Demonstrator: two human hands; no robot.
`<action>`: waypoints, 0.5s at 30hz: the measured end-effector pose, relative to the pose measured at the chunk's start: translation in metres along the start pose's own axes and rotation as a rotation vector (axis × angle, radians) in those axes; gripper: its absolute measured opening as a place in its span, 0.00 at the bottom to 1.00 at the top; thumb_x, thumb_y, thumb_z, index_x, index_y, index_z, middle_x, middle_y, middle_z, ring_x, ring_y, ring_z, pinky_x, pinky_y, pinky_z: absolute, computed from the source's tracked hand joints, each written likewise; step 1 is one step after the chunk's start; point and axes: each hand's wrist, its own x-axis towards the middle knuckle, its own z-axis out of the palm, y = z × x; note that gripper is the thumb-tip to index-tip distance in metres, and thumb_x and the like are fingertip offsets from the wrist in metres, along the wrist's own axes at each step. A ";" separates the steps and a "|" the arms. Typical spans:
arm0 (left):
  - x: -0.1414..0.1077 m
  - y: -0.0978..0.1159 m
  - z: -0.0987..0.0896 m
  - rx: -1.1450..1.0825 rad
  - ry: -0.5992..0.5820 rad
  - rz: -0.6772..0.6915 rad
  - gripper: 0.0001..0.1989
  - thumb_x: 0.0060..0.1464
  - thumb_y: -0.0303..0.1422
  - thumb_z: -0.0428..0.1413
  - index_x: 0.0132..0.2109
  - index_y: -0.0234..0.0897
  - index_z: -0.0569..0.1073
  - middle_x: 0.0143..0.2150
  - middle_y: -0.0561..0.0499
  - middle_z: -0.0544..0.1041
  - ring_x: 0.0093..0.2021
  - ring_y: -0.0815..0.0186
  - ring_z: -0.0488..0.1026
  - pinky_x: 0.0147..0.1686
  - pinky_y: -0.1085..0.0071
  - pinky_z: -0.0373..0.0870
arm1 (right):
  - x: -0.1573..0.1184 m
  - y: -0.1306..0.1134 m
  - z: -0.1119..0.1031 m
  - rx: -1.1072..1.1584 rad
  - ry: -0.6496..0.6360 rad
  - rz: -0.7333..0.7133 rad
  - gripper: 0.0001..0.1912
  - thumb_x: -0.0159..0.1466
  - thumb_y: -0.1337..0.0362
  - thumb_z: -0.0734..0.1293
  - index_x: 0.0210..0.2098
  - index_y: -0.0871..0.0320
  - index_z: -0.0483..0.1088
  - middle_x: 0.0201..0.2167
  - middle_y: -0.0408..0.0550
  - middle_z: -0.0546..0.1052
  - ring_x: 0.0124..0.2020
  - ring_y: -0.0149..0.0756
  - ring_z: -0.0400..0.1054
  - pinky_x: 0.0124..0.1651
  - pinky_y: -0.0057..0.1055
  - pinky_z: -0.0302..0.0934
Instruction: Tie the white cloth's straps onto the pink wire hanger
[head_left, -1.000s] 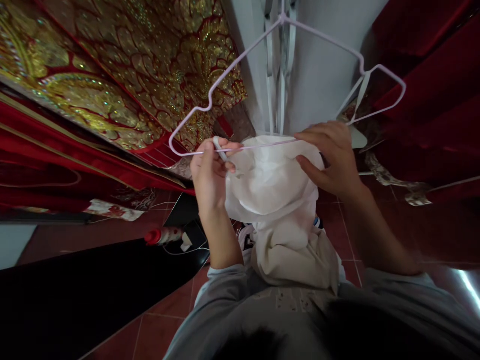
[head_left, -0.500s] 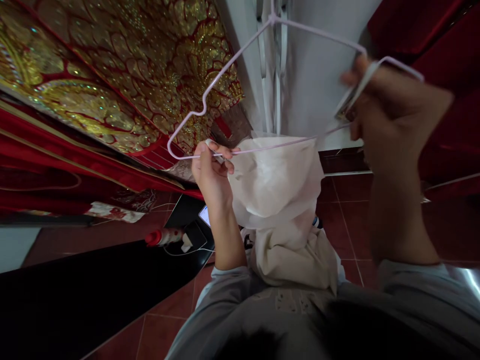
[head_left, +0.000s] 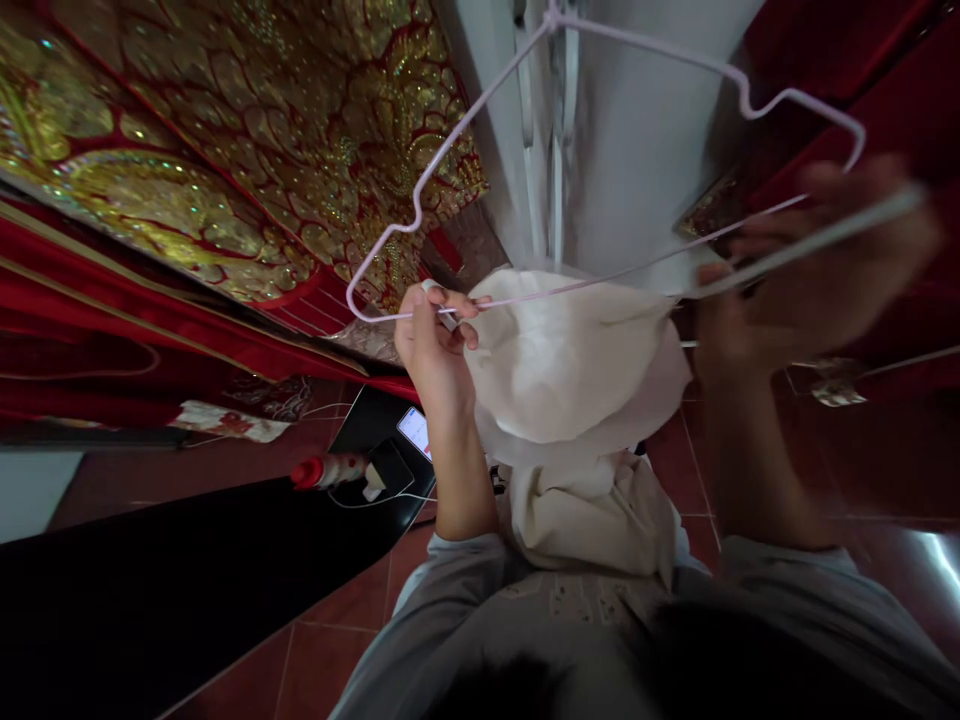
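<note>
A pale pink clothes hanger (head_left: 480,105) is held up in front of me, its hook end cut off at the top of the view. My left hand (head_left: 435,345) is closed around the left part of its bottom bar, with a bit of white strap at the fingers. Off-white, thin cloth (head_left: 562,365) hangs below the bar, towards my lap. At the right end, my right hand (head_left: 817,275) is smeared by motion. A white strap (head_left: 817,240) stretches tight from the cloth across that hand, which seems to grip it; its fingertips are hard to make out.
Red and gold sequinned garments (head_left: 225,170) hang close on the left. White cabinet doors (head_left: 615,150) stand ahead, and dark red cloth (head_left: 802,60) hangs at the right. A black table (head_left: 225,570) bears a lit phone (head_left: 414,432) and a red-capped bottle (head_left: 326,472).
My right hand has swung outward to the right and slightly down, stretching the strap. The hanger's right shoulder notch is now uncovered. My left hand and the hanger have shifted slightly right.
</note>
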 end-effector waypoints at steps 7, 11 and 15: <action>-0.004 -0.001 -0.010 0.067 0.018 0.033 0.12 0.62 0.43 0.62 0.44 0.40 0.74 0.37 0.49 0.81 0.40 0.62 0.82 0.23 0.75 0.63 | 0.010 -0.019 0.020 -0.217 -0.379 -0.262 0.20 0.69 0.44 0.69 0.52 0.49 0.77 0.47 0.50 0.83 0.51 0.51 0.76 0.62 0.58 0.64; -0.002 -0.005 -0.028 0.199 0.208 0.194 0.13 0.63 0.37 0.57 0.53 0.42 0.76 0.58 0.44 0.81 0.55 0.59 0.80 0.27 0.74 0.67 | 0.005 -0.013 0.023 -0.227 -0.344 -0.269 0.21 0.68 0.44 0.69 0.54 0.47 0.77 0.49 0.50 0.83 0.51 0.51 0.76 0.61 0.56 0.64; 0.010 -0.010 -0.047 0.239 0.390 0.413 0.17 0.64 0.32 0.53 0.58 0.44 0.75 0.67 0.45 0.76 0.67 0.52 0.74 0.32 0.71 0.69 | 0.000 -0.011 0.024 -0.219 -0.312 -0.293 0.20 0.68 0.44 0.69 0.53 0.47 0.76 0.49 0.50 0.83 0.51 0.51 0.75 0.60 0.57 0.64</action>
